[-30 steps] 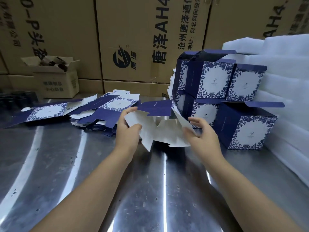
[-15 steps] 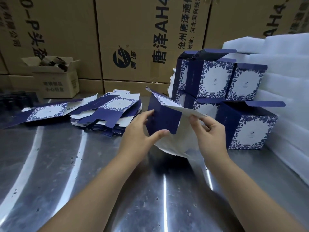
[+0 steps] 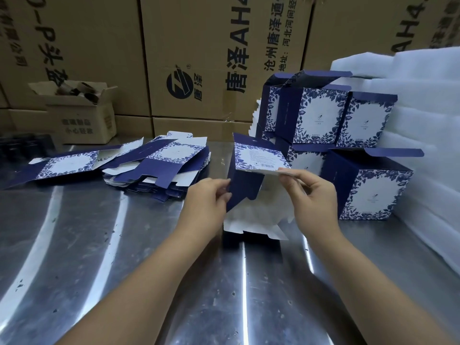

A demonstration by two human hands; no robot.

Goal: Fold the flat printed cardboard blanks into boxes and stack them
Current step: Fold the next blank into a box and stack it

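A half-folded blue and white printed blank [image 3: 254,170] stands above the steel table [image 3: 99,257], its white inner flaps hanging toward me. My left hand [image 3: 209,197] pinches its dark blue left panel. My right hand [image 3: 311,190] pinches the right edge of its printed top panel. Left of it lies a pile of flat blanks [image 3: 159,170], with one more flat blank [image 3: 67,163] further left. Folded boxes [image 3: 321,115] are stacked at the right, and the nearest folded box [image 3: 368,185] stands with its lid flap open.
White foam sheets [image 3: 423,120] are piled along the right side. Large brown cartons [image 3: 199,58] form a wall behind the table. A small open carton [image 3: 82,115] sits at the back left, with a dark tray [image 3: 22,143] beside it.
The blank went from a spread sheet to a partly squared shape. Both hands shifted right and up; the printed panel now faces up and the white flaps hang lower.
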